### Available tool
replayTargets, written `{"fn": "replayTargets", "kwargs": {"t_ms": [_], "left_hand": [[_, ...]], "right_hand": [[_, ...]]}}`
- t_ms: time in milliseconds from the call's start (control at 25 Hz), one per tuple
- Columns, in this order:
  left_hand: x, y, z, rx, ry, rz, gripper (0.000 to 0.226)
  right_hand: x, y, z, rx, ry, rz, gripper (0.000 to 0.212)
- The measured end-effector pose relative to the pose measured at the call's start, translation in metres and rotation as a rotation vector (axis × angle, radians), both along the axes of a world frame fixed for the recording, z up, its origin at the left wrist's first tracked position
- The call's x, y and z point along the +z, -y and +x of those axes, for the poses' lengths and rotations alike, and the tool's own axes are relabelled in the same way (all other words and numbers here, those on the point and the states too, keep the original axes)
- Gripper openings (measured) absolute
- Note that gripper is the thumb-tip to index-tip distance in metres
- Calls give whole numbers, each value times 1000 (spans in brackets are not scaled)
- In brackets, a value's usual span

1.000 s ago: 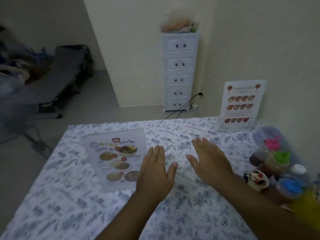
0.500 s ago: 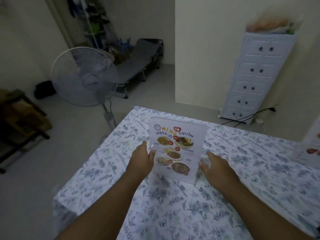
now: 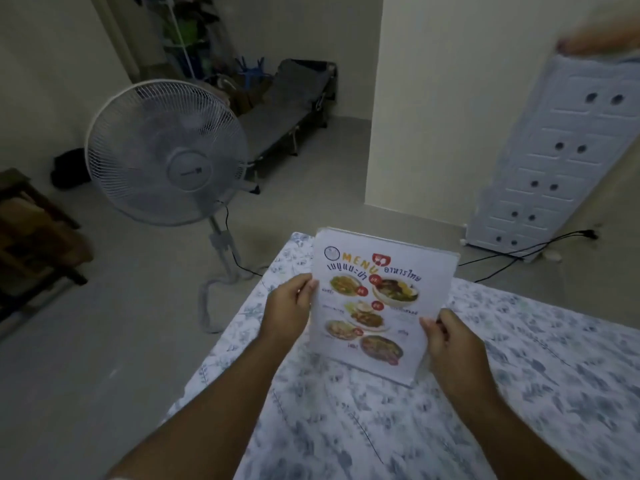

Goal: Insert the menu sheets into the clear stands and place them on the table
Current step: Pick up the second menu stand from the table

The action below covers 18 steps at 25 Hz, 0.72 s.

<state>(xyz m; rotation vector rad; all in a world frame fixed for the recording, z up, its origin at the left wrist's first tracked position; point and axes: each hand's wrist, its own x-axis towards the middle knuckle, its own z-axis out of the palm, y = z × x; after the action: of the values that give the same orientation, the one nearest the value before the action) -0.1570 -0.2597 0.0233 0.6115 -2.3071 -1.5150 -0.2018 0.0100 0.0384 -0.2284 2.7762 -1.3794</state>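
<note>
A clear stand holding a menu sheet (image 3: 377,303) with food photos and the word MENU stands upright near the far left corner of the table (image 3: 519,375), facing me. Its base rests on or just above the floral tablecloth; I cannot tell which. My left hand (image 3: 289,306) grips the stand's left edge about halfway up. My right hand (image 3: 446,336) grips its right edge lower down. The second menu stand is out of view.
A white pedestal fan (image 3: 166,154) stands on the floor just beyond the table's left corner, its cable trailing near the edge. A white drawer tower (image 3: 554,150) stands at the back right by the wall, with black cables on the floor beside it. A folding cot (image 3: 287,109) lies further back.
The menu lay flat on the table with both hands beside it a second ago. Both hands have since taken hold of it and stood it upright near the left corner; my view turned left.
</note>
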Motion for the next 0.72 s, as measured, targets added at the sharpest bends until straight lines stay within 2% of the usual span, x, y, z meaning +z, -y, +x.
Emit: {"fn": "replayTargets", "kwargs": {"t_ms": [120,320,520,720], "left_hand": [[8,69,-60,-20,-21,29,34],[1,141,-139,-29,-19,29,30],[-22,163,-159,-26,-37,27,25],[-32,160,-159,-10,-61,-97,29]], "right_hand": [[0,67,-55,-12,-13,-60,21],[-12,141,-130,-33,-43,-63,24],[-38,165,-157,-46,-50,-38,22],[-49,167,-159,-60,-62,-22,22]]}}
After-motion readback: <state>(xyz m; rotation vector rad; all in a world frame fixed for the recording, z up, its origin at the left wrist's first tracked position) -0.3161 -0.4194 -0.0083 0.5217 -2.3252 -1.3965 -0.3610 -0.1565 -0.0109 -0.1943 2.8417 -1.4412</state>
